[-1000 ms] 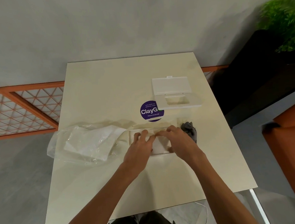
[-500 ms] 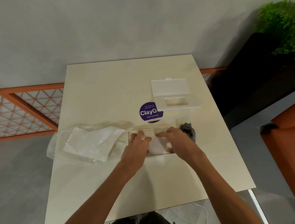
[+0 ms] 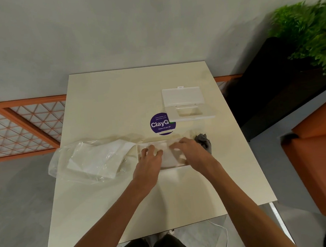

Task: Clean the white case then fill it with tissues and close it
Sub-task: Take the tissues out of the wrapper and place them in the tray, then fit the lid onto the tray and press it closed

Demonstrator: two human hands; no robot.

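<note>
The white case's shallow base (image 3: 140, 147) lies on the cream table (image 3: 117, 99), just in front of me. A stack of white tissues (image 3: 167, 156) sits inside it. My left hand (image 3: 149, 162) rests on the left part of the stack with its fingers curled onto the tissues. Over the right part, my right hand (image 3: 190, 152) has its fingertips on the tissues near the middle. Much of the base is hidden under both hands. The case's lid (image 3: 186, 106), with its flap open, lies apart at the back right.
A crumpled clear plastic bag (image 3: 91, 161) holding more white tissues lies to the left of the base. A grey cloth (image 3: 204, 141) sits just right of my right hand. A purple round sticker (image 3: 161, 123) marks the table. An orange seat (image 3: 317, 156) and a planter (image 3: 283, 78) stand on the right.
Both hands have stayed on the tissues in the base, with small finger shifts toward the middle. My head has tilted slightly, so the table sits a little lower in view.
</note>
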